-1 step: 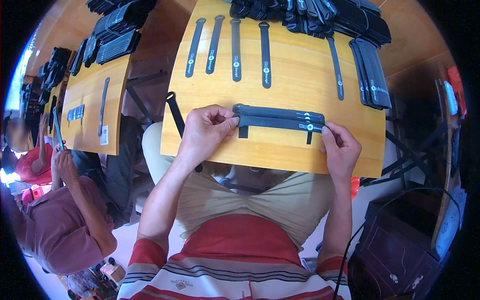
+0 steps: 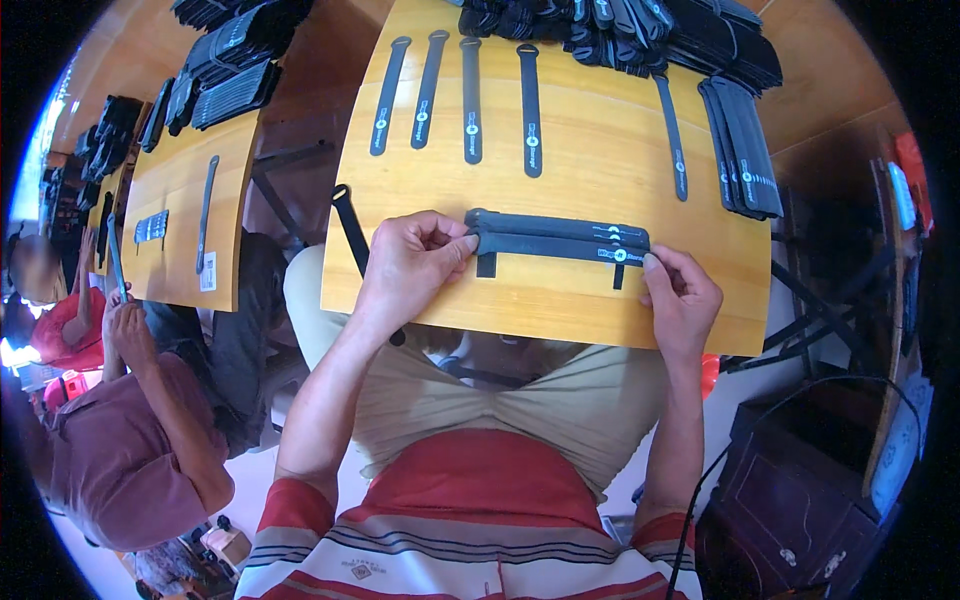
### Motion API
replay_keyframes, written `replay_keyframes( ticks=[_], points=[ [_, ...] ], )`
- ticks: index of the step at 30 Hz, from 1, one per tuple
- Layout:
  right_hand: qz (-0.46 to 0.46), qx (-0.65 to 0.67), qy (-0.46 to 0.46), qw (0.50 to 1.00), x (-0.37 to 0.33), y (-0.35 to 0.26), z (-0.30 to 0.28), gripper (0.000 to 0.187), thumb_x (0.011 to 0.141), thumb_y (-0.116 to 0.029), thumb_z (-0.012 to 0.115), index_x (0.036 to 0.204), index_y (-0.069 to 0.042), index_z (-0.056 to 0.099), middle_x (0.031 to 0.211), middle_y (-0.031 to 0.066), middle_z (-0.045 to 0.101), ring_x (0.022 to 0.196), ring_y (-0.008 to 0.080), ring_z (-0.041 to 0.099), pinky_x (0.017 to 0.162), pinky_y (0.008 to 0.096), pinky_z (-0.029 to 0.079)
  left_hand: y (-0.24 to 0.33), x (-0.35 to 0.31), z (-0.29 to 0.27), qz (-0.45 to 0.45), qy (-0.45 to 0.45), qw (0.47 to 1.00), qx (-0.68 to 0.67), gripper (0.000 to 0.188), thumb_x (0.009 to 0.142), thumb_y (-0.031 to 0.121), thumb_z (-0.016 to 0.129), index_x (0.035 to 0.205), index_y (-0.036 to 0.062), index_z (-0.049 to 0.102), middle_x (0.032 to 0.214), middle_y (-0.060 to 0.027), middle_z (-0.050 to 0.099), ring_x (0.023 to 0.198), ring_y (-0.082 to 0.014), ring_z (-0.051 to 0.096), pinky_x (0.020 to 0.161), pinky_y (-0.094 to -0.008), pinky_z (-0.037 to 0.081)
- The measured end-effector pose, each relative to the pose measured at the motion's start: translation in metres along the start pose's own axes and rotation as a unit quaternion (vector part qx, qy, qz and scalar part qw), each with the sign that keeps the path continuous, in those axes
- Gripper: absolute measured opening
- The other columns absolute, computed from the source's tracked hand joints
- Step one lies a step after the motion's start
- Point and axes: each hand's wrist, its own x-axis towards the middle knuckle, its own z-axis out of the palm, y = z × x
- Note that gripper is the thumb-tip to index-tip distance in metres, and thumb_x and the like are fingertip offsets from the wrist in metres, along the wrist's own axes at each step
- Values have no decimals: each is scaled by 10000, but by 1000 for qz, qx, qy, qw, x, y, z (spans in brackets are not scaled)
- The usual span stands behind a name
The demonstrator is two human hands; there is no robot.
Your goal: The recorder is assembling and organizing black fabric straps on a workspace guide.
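Across the front of the wooden table lie a few black straps side by side, the nearest being a flat black strap (image 2: 560,246) with a white printed mark near its right end. My left hand (image 2: 420,258) pinches its left end between thumb and fingers. At the other end, my right hand (image 2: 682,292) grips the strap's tip, thumb on top. Behind it, the other straps (image 2: 560,222) lie partly overlapped, with a slotted end beside my left fingertips. Two short dark marks (image 2: 487,265) show on the tabletop just below the strap.
Several single straps (image 2: 472,100) lie spaced out toward the far side of the table (image 2: 600,130). Bundled straps (image 2: 720,45) are heaped at the back, and a fanned stack (image 2: 742,150) sits at the right edge. To my left, a co-worker (image 2: 140,440) sits at another table (image 2: 180,220).
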Motion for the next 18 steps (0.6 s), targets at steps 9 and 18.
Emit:
replay_keyframes(
  ticks=[9,18],
  points=[
    [-12,-15,-9,1000,2,1,0,145,937,-42,683,1050,43,717,826,35,652,643,67,564,548,221,447,4,-1,1,-28,1,999,35,99,932,49,725,977,-38,709,763,-19,686,626,-56,595,578,-202,488],
    [-39,-45,6,998,1,-3,3,142,920,-16,694,1043,52,713,822,54,654,665,79,576,574,232,455,4,2,0,-22,-7,1000,20,95,935,36,718,990,-42,715,774,-29,695,640,-59,612,591,-202,514]
  ],
)
